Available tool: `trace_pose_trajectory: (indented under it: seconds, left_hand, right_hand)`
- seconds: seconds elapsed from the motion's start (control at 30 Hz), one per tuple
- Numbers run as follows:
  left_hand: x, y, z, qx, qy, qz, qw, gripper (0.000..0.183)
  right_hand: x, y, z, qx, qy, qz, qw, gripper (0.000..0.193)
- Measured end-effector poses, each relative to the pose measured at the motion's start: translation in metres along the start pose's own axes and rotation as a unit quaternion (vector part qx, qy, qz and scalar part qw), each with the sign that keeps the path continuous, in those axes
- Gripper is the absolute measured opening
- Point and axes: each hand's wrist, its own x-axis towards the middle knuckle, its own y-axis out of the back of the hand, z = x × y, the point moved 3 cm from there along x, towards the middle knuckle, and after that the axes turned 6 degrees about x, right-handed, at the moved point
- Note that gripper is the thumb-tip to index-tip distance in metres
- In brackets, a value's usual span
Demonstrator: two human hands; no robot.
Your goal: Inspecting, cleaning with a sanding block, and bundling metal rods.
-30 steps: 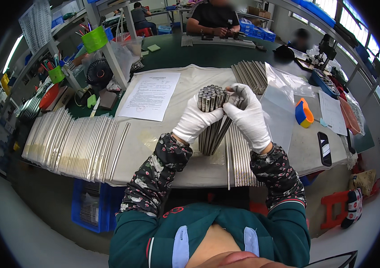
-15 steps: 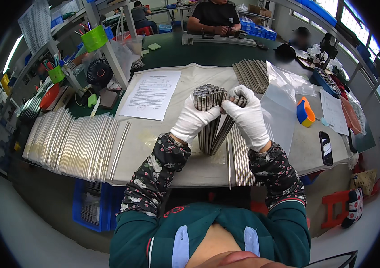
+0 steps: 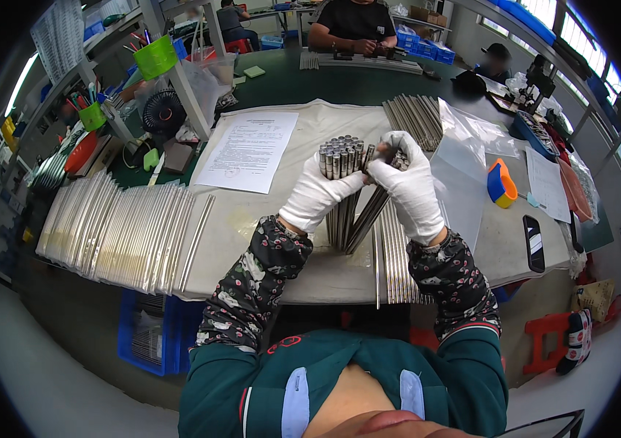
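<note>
A thick bundle of thin metal rods [image 3: 339,162] stands on end on the cloth-covered table. My white-gloved left hand [image 3: 317,191] is closed round it, below the shiny round tops. My right hand [image 3: 409,184], also gloved, grips a smaller group of metal rods [image 3: 369,221] that leans right, away from the bundle at the top. The lower ends of both groups come together. Bare fingertips show at my right hand, bent over the rod tops and partly hiding them. Just beneath my right hand lies a row of metal rods [image 3: 396,266] side by side on the cloth.
Rods in clear sleeves [image 3: 117,230] form a wide row at left. A printed sheet [image 3: 247,152] lies beyond my left hand. More loose rods [image 3: 414,123], a tape dispenser [image 3: 501,183] and a phone [image 3: 533,243] are at right. Across the table sits a person [image 3: 354,25].
My right hand has moved slightly right, and the gap at the top between its rods and the bundle is wider. Its fingers have shifted over the rod tops. My left hand keeps its hold.
</note>
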Motion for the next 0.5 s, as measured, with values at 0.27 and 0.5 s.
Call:
trace_pose_trajectory:
  seconds: [0.27, 0.5]
  left_hand:
    - [0.0007, 0.0014, -0.0054, 0.027, -0.055, 0.022, 0.998, 0.038]
    - [0.0028, -0.0018, -0.0009, 0.04, -0.071, 0.03, 0.996, 0.027]
  right_hand:
    - [0.0022, -0.0019, -0.0008, -0.04, 0.038, 0.021, 0.998, 0.014]
    - [0.0043, -0.0047, -0.004, -0.161, 0.101, 0.024, 0.981, 0.012]
